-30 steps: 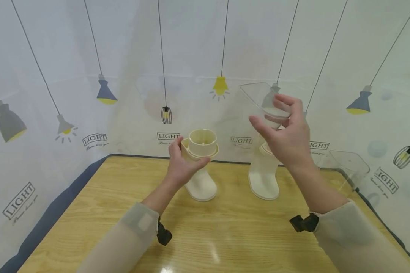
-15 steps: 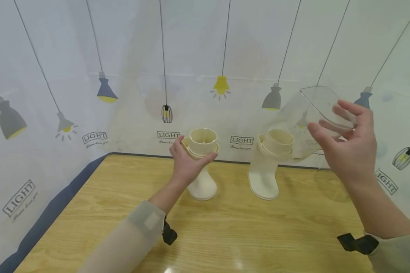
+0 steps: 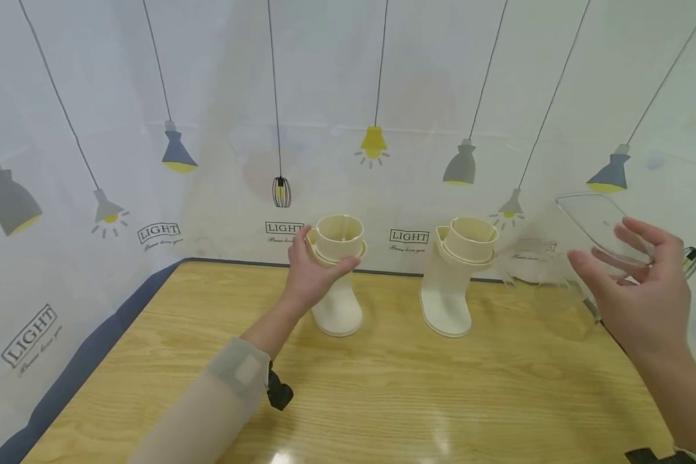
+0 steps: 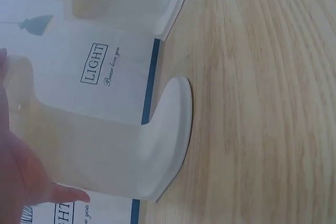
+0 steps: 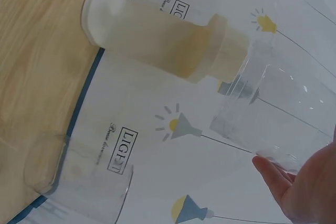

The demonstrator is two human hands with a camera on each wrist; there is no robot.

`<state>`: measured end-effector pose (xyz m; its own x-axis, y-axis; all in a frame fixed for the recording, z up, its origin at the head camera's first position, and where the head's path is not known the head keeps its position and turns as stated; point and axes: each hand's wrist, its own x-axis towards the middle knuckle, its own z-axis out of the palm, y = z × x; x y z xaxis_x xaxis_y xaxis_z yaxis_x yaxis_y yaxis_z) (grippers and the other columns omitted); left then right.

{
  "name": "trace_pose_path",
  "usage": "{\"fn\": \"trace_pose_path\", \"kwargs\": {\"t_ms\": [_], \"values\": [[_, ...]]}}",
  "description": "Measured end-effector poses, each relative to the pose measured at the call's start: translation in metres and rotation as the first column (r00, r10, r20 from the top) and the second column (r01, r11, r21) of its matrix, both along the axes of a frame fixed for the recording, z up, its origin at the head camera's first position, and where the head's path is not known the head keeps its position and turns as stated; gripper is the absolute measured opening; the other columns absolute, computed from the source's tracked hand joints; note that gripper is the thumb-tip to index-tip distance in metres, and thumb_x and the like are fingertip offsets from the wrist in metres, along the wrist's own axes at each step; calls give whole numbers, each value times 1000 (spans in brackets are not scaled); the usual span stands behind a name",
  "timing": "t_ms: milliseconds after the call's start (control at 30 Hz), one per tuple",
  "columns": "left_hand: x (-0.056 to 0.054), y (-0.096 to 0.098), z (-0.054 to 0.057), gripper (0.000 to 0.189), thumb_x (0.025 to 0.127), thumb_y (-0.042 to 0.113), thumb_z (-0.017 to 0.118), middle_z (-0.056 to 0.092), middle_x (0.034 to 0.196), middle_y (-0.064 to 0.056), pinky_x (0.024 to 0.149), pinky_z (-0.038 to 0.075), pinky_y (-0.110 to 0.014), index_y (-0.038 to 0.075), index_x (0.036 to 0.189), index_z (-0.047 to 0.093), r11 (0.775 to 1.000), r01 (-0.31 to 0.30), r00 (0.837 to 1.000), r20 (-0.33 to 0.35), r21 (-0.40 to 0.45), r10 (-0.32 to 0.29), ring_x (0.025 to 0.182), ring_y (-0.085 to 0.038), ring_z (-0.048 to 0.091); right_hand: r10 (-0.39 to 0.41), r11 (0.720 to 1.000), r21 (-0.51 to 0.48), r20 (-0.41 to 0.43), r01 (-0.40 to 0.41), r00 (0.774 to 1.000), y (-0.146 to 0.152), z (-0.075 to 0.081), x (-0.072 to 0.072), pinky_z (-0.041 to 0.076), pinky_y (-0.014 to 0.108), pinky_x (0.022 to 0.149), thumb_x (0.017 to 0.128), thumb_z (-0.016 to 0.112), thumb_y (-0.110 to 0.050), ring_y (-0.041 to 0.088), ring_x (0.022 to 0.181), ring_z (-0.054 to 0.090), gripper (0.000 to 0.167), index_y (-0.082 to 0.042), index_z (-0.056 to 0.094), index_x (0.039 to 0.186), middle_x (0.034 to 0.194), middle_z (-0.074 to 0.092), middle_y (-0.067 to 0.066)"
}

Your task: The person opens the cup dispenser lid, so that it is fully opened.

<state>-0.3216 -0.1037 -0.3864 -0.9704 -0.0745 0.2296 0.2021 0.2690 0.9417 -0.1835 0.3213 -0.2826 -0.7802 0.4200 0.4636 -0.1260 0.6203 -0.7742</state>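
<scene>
Two matching cream plastic stands are at the back of the wooden table, each with a rounded foot and a round open collar on top. My left hand (image 3: 313, 274) grips the left stand (image 3: 339, 316) just below its collar, thumb across the front. In the left wrist view this stand's foot (image 4: 168, 135) rests on the tabletop. Off to the right, my right hand (image 3: 649, 290) holds a clear plastic container (image 3: 600, 225) up in the air between thumb and fingers. The right stand (image 3: 446, 296) is untouched. The right wrist view shows the held container (image 5: 283, 98) close up.
A second clear container (image 5: 89, 177) stands on the table at the back right, faint against the backdrop. A white curtain (image 3: 325, 77) printed with hanging lamps closes off the back and sides. Dark blue edging (image 3: 243, 263) lines the table's back edge.
My right hand has carried the clear container right and lower, away from the right stand, whose collar now shows. My left hand keeps its grip on the left stand.
</scene>
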Motion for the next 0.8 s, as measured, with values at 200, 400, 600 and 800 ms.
{"fn": "trace_pose_path", "kwargs": {"t_ms": [200,400,600,800], "values": [[-6,-12,-3,127,79,50,97,35,169,-14,128,40,-60,28,175,17,998,57,998,0,-1,-57,150,-35,46,-26,999,39,49,24,998,20,-19,5,38,0,78,99,81,-39,-27,98,50,83,-37,34,167,175,41,-6],[-11,-18,-2,125,80,48,97,37,173,-12,126,41,-63,24,175,20,994,110,994,-24,9,-110,157,-39,43,-26,996,83,105,17,994,44,-45,5,38,-2,73,99,81,-40,-26,96,44,89,-26,30,170,179,33,4],[-14,-26,-1,124,82,52,94,29,180,-11,127,36,-70,30,176,17,990,138,990,14,-16,-138,163,-43,33,-48,988,155,289,3,956,69,-67,3,44,8,57,101,76,-52,39,135,65,103,-4,20,173,179,24,28],[-19,-32,0,117,86,51,92,28,181,-10,125,36,-72,36,175,18,984,176,984,27,-32,-175,163,-45,32,-63,980,199,434,-27,899,92,-84,3,64,40,67,103,69,-59,73,136,44,113,8,9,171,174,13,43]]}}
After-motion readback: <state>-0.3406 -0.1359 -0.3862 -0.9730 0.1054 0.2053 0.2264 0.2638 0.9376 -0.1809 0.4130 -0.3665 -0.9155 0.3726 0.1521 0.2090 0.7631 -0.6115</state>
